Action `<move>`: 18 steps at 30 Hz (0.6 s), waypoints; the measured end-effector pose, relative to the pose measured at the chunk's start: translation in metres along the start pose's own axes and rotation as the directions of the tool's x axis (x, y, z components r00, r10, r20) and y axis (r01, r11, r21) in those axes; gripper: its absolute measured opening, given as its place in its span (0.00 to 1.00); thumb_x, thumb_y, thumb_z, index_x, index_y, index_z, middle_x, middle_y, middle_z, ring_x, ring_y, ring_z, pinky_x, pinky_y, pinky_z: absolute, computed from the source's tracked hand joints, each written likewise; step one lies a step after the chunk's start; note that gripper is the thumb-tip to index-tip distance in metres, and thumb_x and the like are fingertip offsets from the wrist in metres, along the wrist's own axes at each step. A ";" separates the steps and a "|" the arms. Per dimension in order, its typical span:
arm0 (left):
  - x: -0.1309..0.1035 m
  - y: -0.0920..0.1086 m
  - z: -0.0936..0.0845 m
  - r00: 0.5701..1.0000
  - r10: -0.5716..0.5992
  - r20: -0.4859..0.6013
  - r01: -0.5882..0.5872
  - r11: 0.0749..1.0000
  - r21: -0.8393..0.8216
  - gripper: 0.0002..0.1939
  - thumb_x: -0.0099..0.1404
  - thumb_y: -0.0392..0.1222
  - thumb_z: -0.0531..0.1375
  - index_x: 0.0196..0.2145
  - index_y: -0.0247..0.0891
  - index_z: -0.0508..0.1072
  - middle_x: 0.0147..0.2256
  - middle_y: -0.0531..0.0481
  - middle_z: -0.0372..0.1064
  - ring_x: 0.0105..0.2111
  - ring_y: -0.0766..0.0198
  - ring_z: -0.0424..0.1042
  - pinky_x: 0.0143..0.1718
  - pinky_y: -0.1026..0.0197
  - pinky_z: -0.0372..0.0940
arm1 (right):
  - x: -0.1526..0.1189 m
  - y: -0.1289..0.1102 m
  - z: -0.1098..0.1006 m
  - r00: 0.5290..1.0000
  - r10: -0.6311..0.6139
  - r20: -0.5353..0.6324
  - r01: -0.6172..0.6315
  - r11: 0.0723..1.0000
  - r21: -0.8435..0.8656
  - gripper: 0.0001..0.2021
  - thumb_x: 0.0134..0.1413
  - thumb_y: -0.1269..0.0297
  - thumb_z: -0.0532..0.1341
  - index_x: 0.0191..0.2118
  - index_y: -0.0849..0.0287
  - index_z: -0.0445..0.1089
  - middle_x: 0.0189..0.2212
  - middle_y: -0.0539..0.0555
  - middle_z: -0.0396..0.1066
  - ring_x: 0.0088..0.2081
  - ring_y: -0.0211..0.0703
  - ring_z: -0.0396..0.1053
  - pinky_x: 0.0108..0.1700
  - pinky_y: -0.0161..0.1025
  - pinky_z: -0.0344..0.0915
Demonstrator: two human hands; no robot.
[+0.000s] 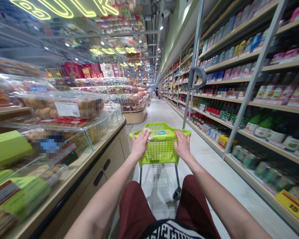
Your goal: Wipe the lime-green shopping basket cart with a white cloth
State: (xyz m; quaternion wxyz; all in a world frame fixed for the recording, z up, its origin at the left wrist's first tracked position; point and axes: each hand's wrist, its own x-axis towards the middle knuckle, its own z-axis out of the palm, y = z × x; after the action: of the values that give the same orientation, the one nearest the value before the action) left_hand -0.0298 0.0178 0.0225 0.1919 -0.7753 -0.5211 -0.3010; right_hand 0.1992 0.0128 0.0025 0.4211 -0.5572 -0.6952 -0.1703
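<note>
Running between the dark-trimmed edge of the desk (89, 165) on the left and the shelves (254, 139) on the right, pale floor (157, 108) was left open ahead of the green cart (161, 151). The left hand (140, 142) and right hand (182, 144) were held forward, palms down, arms (112, 186) extended; the cart's handle (161, 136) was gripped near both ends under bent fingers.

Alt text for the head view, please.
Left hand and right hand rest on the handle of a green shopping cart in a store aisle, packaged food on a counter to the left, drink shelves to the right.
</note>
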 end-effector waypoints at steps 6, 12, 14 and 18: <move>0.003 -0.003 -0.003 0.996 -0.087 -0.011 0.088 0.996 0.018 0.22 0.62 0.35 0.46 0.54 0.44 0.59 0.57 0.47 0.53 0.55 0.57 0.56 0.58 0.38 0.36 | -0.002 -0.009 0.005 0.999 -0.026 0.019 0.026 0.999 0.024 0.26 0.46 0.74 0.49 0.55 0.63 0.56 0.54 0.59 0.59 0.57 0.50 0.51 0.57 0.57 0.42; 0.021 0.058 0.009 0.982 0.186 0.022 -0.186 0.982 -0.025 0.23 0.62 0.34 0.46 0.55 0.45 0.57 0.59 0.49 0.50 0.58 0.60 0.50 0.57 0.38 0.35 | 0.001 -0.015 -0.001 0.998 -0.060 0.009 0.060 0.998 0.025 0.26 0.45 0.75 0.49 0.54 0.63 0.57 0.54 0.59 0.58 0.57 0.50 0.51 0.57 0.56 0.43; 0.023 0.057 0.009 0.981 0.195 0.019 -0.195 0.980 -0.028 0.23 0.62 0.34 0.46 0.55 0.46 0.57 0.59 0.49 0.50 0.58 0.60 0.50 0.57 0.38 0.35 | 0.002 -0.012 -0.003 0.998 -0.063 0.003 0.063 0.998 0.032 0.26 0.45 0.75 0.49 0.54 0.63 0.57 0.54 0.60 0.59 0.57 0.50 0.51 0.57 0.57 0.43; 0.018 0.029 0.005 0.994 0.112 0.000 -0.112 0.994 -0.008 0.24 0.62 0.34 0.45 0.55 0.47 0.56 0.58 0.48 0.52 0.57 0.59 0.52 0.57 0.37 0.34 | 0.001 -0.008 -0.002 0.998 -0.062 0.004 0.062 0.997 0.054 0.27 0.45 0.75 0.49 0.55 0.63 0.56 0.54 0.60 0.59 0.57 0.51 0.51 0.56 0.57 0.44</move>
State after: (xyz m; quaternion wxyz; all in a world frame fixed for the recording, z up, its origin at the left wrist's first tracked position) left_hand 0.0032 0.0222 0.0307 0.2053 -0.8042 -0.4757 -0.2914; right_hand 0.1921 0.0095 0.0063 0.4284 -0.5243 -0.7176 -0.1631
